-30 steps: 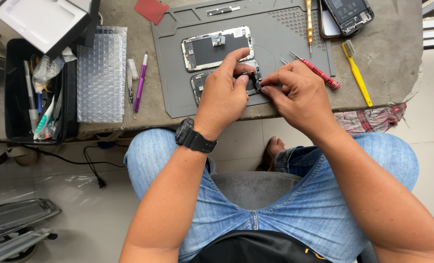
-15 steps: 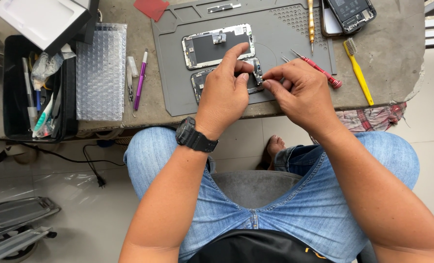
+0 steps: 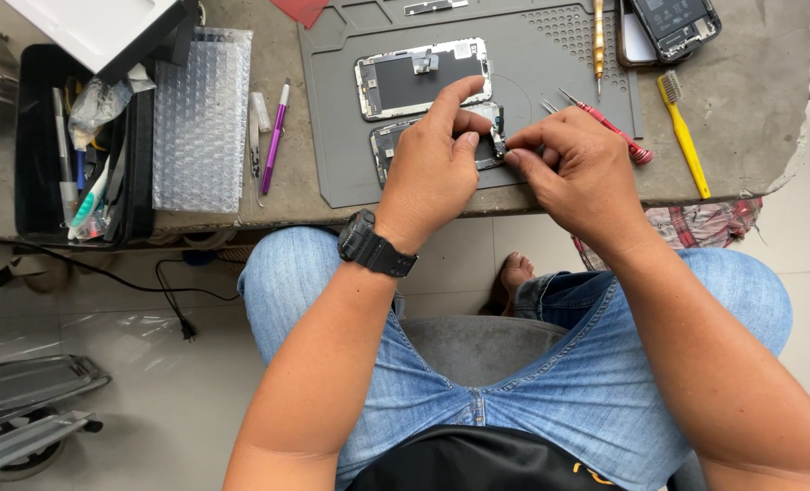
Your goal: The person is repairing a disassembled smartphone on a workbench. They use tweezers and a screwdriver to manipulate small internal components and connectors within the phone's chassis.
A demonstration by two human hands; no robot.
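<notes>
Head view: two hands (image 3: 505, 164) pinch one of two phone screens (image 3: 385, 145).

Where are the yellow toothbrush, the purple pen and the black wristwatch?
Yellow toothbrush (image 3: 684, 136), head view, middle of its handle.
Purple pen (image 3: 273, 141), head view, middle of its barrel.
Black wristwatch (image 3: 375, 245), head view, strap on the left wrist.

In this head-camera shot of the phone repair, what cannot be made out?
- Lower phone screen assembly: mostly hidden under the left hand.
- Small dark part between both hands' fingertips: too small to identify; right hand covers its edge.
- Opened phone at top: cut off by the frame edge.
- Black tool tray: contents jumbled, partly covered by the white box.
- Red screwdriver: handle partly behind the right hand.
</notes>
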